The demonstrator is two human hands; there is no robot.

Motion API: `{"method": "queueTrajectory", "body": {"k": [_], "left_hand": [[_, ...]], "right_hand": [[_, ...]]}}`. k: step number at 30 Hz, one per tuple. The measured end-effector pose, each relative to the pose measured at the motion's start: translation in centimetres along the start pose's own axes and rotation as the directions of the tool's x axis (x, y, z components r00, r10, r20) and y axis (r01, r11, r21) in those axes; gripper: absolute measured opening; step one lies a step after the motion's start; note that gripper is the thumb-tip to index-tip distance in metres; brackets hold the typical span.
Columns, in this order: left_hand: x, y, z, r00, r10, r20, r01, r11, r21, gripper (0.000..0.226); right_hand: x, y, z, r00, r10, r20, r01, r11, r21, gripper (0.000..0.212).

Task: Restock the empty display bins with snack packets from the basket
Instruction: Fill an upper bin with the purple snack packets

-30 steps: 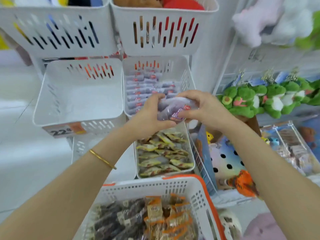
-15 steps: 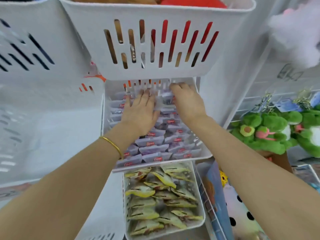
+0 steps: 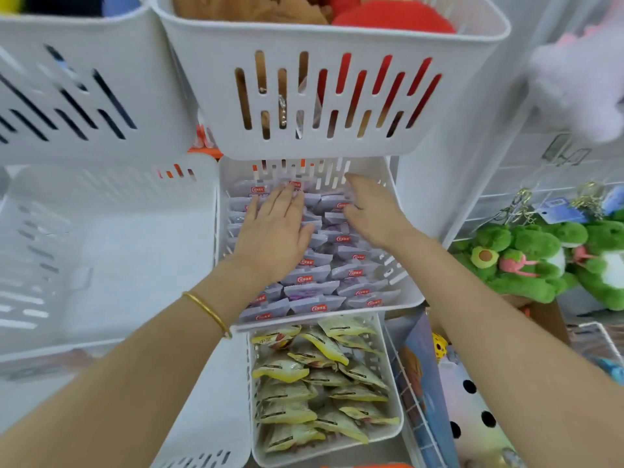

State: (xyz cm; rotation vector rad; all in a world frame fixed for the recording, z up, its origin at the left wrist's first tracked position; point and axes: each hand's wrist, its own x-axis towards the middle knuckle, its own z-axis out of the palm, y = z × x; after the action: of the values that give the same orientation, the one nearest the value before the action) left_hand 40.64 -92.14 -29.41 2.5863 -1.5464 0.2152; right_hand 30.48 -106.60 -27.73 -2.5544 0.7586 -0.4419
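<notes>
Two hands: left hand (image 3: 273,231), right hand (image 3: 374,214) | on purple packets (image 3: 314,288)

Green frog plushies (image 3: 526,261) at rt, pale pink plush (image 3: 584,82) above, red plush (image 3: 391,15) up top.

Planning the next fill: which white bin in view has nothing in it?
The middle-row bin on the left, beside the bin of purple packets. Its floor is bare; that one, the yellow-packet bin below and the plush-toy bin above are stocked.
</notes>
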Motion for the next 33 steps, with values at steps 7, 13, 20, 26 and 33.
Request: {"method": "queueTrajectory", "body": {"k": [7, 13, 20, 26, 33], "left_hand": [[-16.2, 3.2, -1.5, 0.94, 0.079, -0.333, -0.213, 0.898, -0.386, 0.047], [-33.2, 4.1, 6.3, 0.989, 0.125, 0.074, -0.082, 0.899, -0.43, 0.044], [-39.6, 4.4, 11.3, 0.921, 0.221, 0.321, -0.107, 0.936, -0.336, 0.041], [-42.3, 6.1, 14.6, 0.79, 0.344, 0.508, -0.209, 0.929, -0.305, 0.042], [-44.2, 7.6, 17.2, 0.686, 0.322, 0.652, -0.26, 0.946, -0.194, 0.039]], "right_hand": [[-20.4, -3.7, 0.0, 0.993, -0.03, -0.114, 0.061, 0.959, 0.278, 0.052], [-34.7, -3.2, 8.7, 0.93, 0.203, 0.305, -0.313, 0.872, 0.375, 0.039], [-43.7, 2.0, 15.0, 0.745, 0.413, 0.524, -0.326, 0.911, -0.254, 0.037], [-47.8, 1.5, 16.4, 0.687, 0.49, 0.537, -0.102, 0.796, -0.597, 0.041], [-46.2, 1.1, 15.1, 0.804, 0.377, 0.46, -0.23, 0.91, -0.344, 0.018]]}}
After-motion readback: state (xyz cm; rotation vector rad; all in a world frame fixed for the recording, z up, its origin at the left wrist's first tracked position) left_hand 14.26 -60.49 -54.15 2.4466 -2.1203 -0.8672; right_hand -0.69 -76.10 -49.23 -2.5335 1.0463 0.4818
